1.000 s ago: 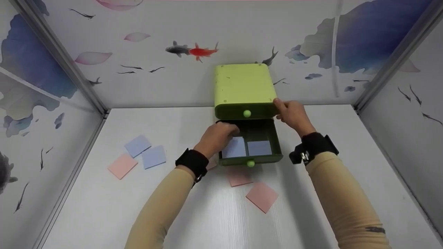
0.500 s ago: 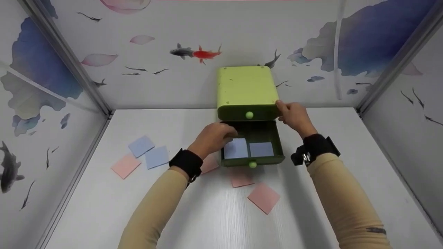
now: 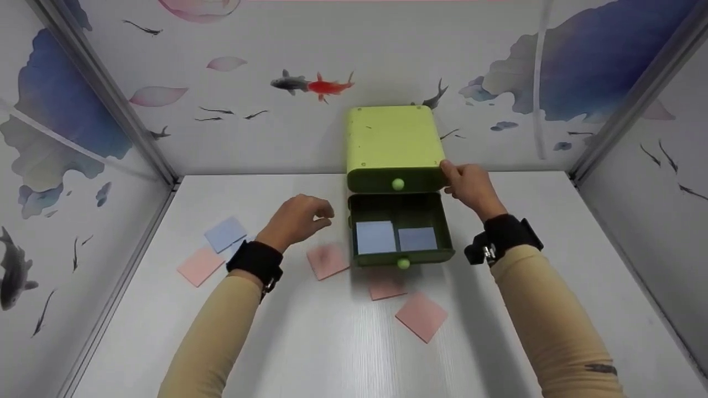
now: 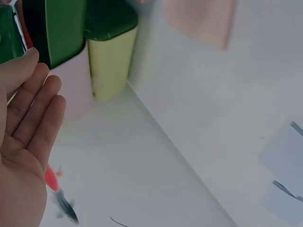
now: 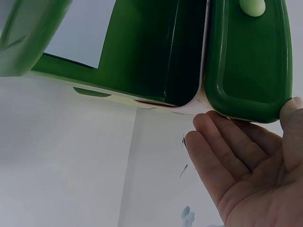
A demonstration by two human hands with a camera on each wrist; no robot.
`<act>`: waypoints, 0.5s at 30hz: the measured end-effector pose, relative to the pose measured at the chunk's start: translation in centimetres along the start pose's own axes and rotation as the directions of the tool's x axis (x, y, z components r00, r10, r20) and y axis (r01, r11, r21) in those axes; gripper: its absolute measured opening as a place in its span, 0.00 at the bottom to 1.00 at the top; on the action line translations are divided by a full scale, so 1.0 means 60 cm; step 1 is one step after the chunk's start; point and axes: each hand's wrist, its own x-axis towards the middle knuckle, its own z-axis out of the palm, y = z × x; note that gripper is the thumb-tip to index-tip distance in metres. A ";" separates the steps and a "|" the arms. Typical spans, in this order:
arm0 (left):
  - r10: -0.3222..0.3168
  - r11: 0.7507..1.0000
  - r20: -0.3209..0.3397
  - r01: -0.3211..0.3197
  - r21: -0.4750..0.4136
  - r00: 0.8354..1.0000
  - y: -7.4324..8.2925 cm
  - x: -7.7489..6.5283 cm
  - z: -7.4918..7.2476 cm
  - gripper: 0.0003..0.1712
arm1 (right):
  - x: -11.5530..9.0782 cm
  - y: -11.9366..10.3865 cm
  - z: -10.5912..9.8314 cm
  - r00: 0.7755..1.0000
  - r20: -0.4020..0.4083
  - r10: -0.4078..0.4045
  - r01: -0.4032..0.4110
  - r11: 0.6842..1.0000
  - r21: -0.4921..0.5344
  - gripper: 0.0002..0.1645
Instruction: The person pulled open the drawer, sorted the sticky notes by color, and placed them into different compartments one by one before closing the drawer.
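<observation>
A small green two-drawer box [image 3: 395, 138] stands against the back wall in the head view, its lower drawer [image 3: 402, 258] pulled out. In that drawer, a blue square of paper [image 3: 375, 237] lies left of the divider and another blue square [image 3: 418, 239] lies right of it. My left hand [image 3: 297, 219] hovers left of the drawer, holding nothing; the left wrist view shows its fingers [image 4: 45, 120] loosely extended. At the box's upper right front corner, my right hand [image 3: 474, 189] grips the edge, with its thumb [image 5: 292, 111] on top and fingertips against the side.
Pink squares [image 3: 327, 261] [image 3: 421, 317] lie left of and in front of the drawer, one partly under its front. Farther left are a pink square [image 3: 201, 266] and two blue squares [image 3: 225, 234], one mostly hidden by my left wrist. Printed walls enclose the white table [image 3: 310, 342].
My left hand has come out of the lower drawer and moved left, its fingers loosening. The pink square beside the drawer is now uncovered. My right hand has stayed on the box corner.
</observation>
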 end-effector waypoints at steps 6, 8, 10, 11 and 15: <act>-0.135 0.990 0.026 0.134 0.032 0.991 -0.056 -0.040 -0.009 0.10 | -0.002 0.003 -0.001 0.999 -0.009 -0.034 0.034 0.999 -0.010 0.44; -0.188 0.982 0.039 0.187 0.026 0.981 -0.071 -0.051 -0.009 0.11 | -0.004 0.004 -0.003 1.000 -0.004 -0.027 0.027 1.000 -0.007 0.44; -0.235 0.972 0.050 0.234 0.014 0.971 -0.085 -0.062 -0.007 0.12 | -0.004 0.004 -0.004 1.000 0.006 -0.021 0.021 1.000 -0.001 0.45; -0.255 0.967 0.051 0.255 0.005 0.966 -0.092 -0.067 -0.006 0.12 | -0.004 0.004 -0.004 1.000 0.010 -0.019 0.019 1.000 -0.001 0.45; -0.323 0.945 0.031 0.324 -0.039 0.946 -0.122 -0.086 0.004 0.12 | -0.003 0.003 -0.004 1.000 0.015 -0.018 0.018 1.000 -0.008 0.46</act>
